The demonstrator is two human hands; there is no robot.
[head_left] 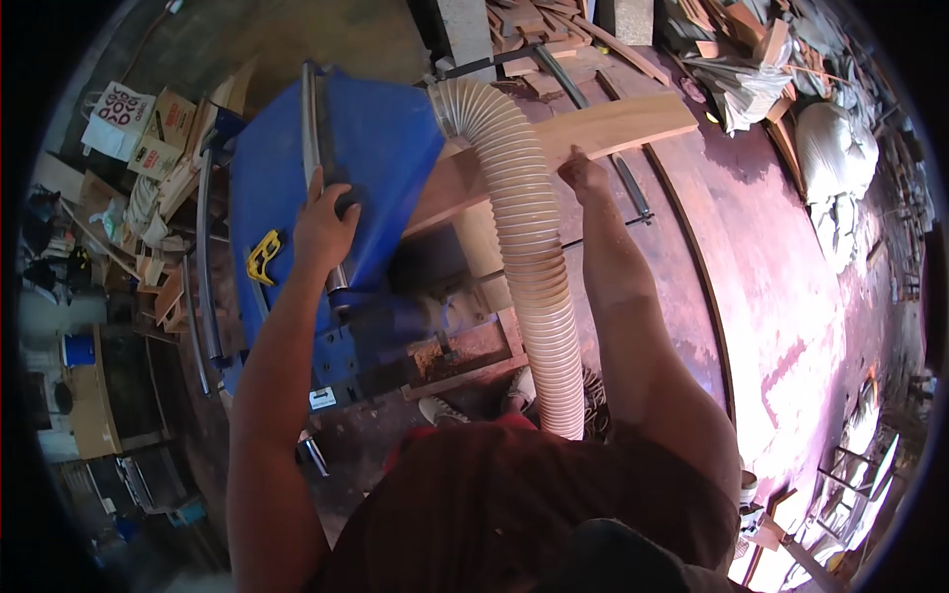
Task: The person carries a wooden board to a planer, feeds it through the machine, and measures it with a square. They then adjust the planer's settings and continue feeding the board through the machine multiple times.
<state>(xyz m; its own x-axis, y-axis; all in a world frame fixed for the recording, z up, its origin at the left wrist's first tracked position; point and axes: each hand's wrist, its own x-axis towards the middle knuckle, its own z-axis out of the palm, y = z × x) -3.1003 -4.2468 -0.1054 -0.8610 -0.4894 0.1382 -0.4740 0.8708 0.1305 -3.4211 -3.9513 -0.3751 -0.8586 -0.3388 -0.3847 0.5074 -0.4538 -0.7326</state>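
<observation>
A large blue machine (376, 119) stands before me, with a metal bar (310, 124) running across its top. My left hand (326, 227) lies on the top beside this bar, fingers extended and thumb apart. A dark round knob shows at its fingers. A long wooden board (623, 124) reaches from the machine's side out to the right, passing beneath a ribbed hose (519, 208). At the board's near edge, my right hand (583, 176) is closed on the wood, its fingers partly hidden. The board's other end is hidden by the machine.
A yellow plastic piece (264, 257) sits on the blue machine. A metal roller stand (633, 188) is under the board. Wood scraps (534, 30) and pale sacks (835, 148) lie beyond. Cardboard boxes (166, 133) stand at left. The hose runs down close to my body.
</observation>
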